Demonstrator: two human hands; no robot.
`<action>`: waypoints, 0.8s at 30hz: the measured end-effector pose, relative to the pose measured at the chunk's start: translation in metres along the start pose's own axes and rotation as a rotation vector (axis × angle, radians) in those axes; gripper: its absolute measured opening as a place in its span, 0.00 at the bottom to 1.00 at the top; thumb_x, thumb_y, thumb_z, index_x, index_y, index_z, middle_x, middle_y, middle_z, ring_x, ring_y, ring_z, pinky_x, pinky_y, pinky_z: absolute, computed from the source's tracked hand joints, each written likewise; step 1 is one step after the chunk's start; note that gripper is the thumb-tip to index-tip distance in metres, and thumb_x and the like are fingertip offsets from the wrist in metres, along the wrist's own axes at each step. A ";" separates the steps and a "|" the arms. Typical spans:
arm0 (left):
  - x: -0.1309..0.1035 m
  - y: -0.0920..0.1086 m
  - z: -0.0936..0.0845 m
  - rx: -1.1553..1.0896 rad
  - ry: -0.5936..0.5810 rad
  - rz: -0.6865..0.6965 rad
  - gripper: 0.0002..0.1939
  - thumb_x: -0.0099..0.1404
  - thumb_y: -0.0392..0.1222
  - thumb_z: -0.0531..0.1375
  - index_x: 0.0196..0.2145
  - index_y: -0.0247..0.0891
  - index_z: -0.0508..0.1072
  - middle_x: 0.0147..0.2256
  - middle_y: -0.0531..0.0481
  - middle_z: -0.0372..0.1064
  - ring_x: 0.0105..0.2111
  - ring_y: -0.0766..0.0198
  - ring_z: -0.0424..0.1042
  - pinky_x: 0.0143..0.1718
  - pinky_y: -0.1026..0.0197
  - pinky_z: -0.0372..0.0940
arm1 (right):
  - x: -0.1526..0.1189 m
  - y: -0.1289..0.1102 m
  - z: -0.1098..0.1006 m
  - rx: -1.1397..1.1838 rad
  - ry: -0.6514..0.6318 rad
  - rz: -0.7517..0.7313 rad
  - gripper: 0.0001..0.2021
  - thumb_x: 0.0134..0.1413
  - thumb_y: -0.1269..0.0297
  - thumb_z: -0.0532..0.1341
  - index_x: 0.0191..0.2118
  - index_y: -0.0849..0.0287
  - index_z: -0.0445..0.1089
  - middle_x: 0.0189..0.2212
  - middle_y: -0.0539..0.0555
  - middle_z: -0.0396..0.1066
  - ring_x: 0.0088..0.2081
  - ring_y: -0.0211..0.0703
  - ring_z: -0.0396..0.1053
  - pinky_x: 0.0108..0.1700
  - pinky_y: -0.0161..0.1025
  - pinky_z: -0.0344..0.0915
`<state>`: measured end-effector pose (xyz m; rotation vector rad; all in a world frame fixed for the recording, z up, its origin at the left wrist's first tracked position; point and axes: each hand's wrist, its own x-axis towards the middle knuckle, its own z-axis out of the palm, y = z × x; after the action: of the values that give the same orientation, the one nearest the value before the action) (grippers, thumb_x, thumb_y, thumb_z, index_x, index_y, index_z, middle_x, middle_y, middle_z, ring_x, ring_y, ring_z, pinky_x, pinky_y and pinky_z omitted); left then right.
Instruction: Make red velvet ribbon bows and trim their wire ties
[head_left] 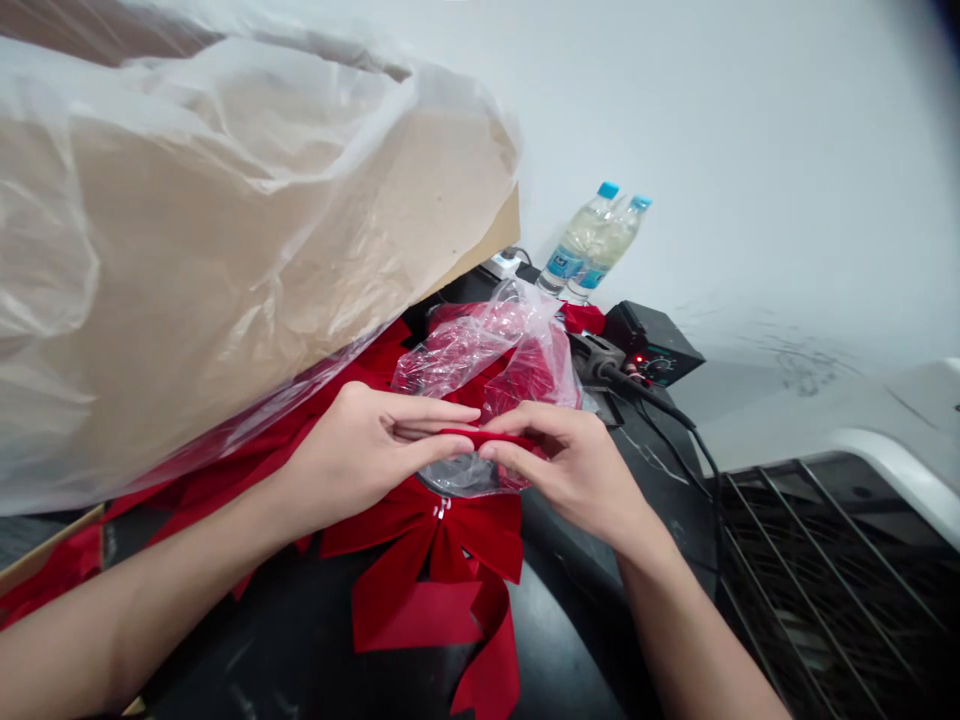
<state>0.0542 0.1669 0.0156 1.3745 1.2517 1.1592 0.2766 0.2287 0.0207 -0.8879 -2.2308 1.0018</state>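
Observation:
Between the fingertips of both hands is a narrow folded piece of red ribbon (495, 438), held level above the table. My left hand (382, 435) pinches its left end, thumb below and fingers above. My right hand (566, 455) pinches the other end in the same way, and the two thumb tips almost meet. Just below the hands lies a red velvet bow (442, 530) with a small whitish piece at its middle. A loose length of red ribbon (420, 615) curls from it toward the front. Behind the hands rests a clear plastic bag (525, 340) with red material inside.
A large carton under translucent plastic sheeting (262, 250) fills the left. More red fabric (247, 450) lies beside it on the black table (570, 620). Two bottles (592, 245) and a black control box with a knob (652, 345) stand behind. A metal grille (832, 560) is at right.

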 end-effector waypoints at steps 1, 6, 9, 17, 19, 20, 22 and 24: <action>0.000 0.000 0.000 0.002 -0.002 -0.006 0.13 0.60 0.41 0.73 0.44 0.46 0.86 0.38 0.55 0.85 0.39 0.56 0.85 0.48 0.60 0.80 | 0.000 0.001 0.000 0.000 -0.004 0.003 0.07 0.63 0.58 0.69 0.40 0.55 0.80 0.35 0.51 0.81 0.34 0.39 0.77 0.41 0.35 0.73; 0.004 -0.002 -0.003 -0.014 -0.024 -0.017 0.14 0.59 0.41 0.74 0.44 0.46 0.86 0.35 0.56 0.85 0.36 0.58 0.86 0.42 0.63 0.81 | 0.001 0.001 0.002 -0.010 -0.036 0.020 0.07 0.63 0.58 0.68 0.40 0.55 0.80 0.35 0.51 0.80 0.33 0.38 0.75 0.38 0.35 0.71; 0.005 -0.004 -0.005 0.010 -0.024 0.008 0.13 0.59 0.41 0.74 0.43 0.46 0.86 0.33 0.57 0.85 0.34 0.60 0.85 0.39 0.67 0.80 | 0.001 -0.004 0.001 -0.064 -0.066 0.024 0.06 0.64 0.59 0.68 0.41 0.55 0.79 0.35 0.50 0.79 0.33 0.37 0.74 0.38 0.34 0.69; -0.005 -0.003 0.000 0.338 -0.164 0.287 0.09 0.70 0.41 0.64 0.45 0.42 0.84 0.41 0.53 0.85 0.38 0.63 0.84 0.44 0.66 0.75 | -0.033 -0.016 0.009 -0.242 -0.024 0.012 0.06 0.71 0.62 0.60 0.42 0.55 0.74 0.37 0.51 0.77 0.37 0.39 0.73 0.40 0.36 0.66; -0.011 0.001 -0.002 0.498 -0.258 0.261 0.09 0.71 0.42 0.63 0.47 0.42 0.82 0.42 0.52 0.84 0.40 0.61 0.83 0.44 0.64 0.73 | -0.054 -0.015 0.011 -0.243 -0.005 0.064 0.06 0.72 0.62 0.59 0.41 0.55 0.72 0.37 0.51 0.76 0.37 0.39 0.72 0.41 0.36 0.66; -0.016 0.004 -0.003 0.585 -0.313 0.223 0.10 0.71 0.43 0.64 0.47 0.42 0.82 0.42 0.51 0.84 0.41 0.59 0.82 0.44 0.62 0.73 | -0.065 -0.015 0.012 -0.235 0.000 0.101 0.06 0.72 0.62 0.59 0.41 0.55 0.71 0.37 0.51 0.75 0.36 0.39 0.72 0.41 0.37 0.65; -0.025 0.006 -0.003 0.783 -0.420 0.180 0.08 0.70 0.42 0.65 0.44 0.40 0.81 0.42 0.46 0.82 0.45 0.53 0.81 0.47 0.57 0.72 | -0.089 -0.015 0.014 -0.202 -0.026 0.191 0.08 0.73 0.60 0.57 0.40 0.54 0.69 0.36 0.50 0.74 0.35 0.39 0.71 0.40 0.37 0.65; -0.033 0.003 0.002 0.956 -0.482 0.197 0.07 0.69 0.37 0.65 0.44 0.36 0.80 0.44 0.42 0.81 0.49 0.48 0.78 0.53 0.50 0.69 | -0.111 -0.017 0.021 -0.152 -0.090 0.276 0.09 0.74 0.59 0.55 0.40 0.54 0.67 0.36 0.50 0.74 0.36 0.40 0.71 0.40 0.38 0.65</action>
<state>0.0552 0.1337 0.0165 2.3373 1.3660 0.2400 0.3275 0.1288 0.0006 -1.2686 -2.3270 1.0204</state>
